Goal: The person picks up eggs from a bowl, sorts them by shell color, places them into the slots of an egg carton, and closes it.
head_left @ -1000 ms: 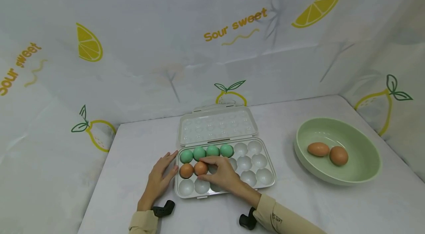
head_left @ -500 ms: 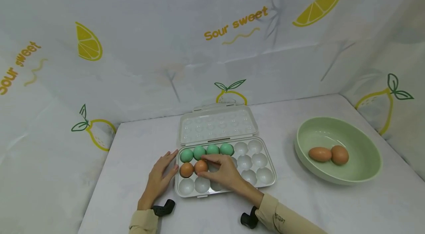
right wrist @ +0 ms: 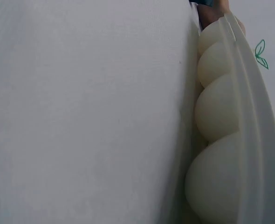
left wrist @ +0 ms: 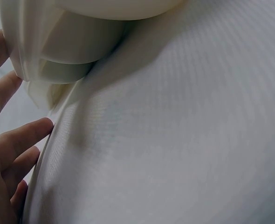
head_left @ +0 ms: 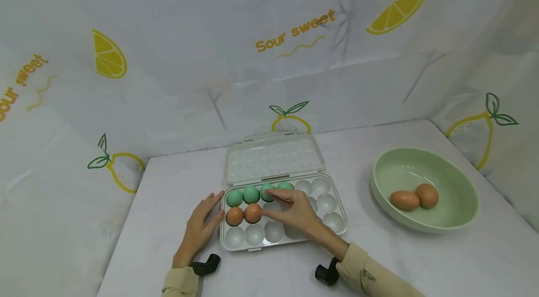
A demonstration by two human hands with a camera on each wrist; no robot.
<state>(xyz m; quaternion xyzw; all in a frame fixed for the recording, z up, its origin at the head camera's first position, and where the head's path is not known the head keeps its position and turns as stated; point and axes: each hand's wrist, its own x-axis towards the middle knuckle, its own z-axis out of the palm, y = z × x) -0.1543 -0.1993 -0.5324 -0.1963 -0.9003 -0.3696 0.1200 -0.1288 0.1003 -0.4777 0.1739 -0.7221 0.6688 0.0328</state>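
A white egg box (head_left: 343,228) lies with its lid (head_left: 273,159) folded back. Several green eggs (head_left: 251,194) fill the left part of its back row. Two brown eggs sit in the middle row, one at the left end (head_left: 234,216) and one beside it (head_left: 253,213). My left hand (head_left: 201,224) rests at the box's left end, fingertips at the rim; in the left wrist view its fingers (left wrist: 23,135) are spread. Over the cups, my right hand (head_left: 296,213) holds nothing, thumb just right of the second brown egg. In the right wrist view the box's front wall (right wrist: 258,121) shows.
To the right stands a light green bowl (head_left: 450,180) with two brown eggs (head_left: 404,200) in it. A white cloth (head_left: 160,194) covers the table. Black wrist cameras (head_left: 206,265) sit at both wrists. A printed curtain (head_left: 189,44) hangs behind.
My right hand has let go of the second brown egg and moved slightly right, its fingers parting. That egg stays in its cup. The left hand keeps its place.
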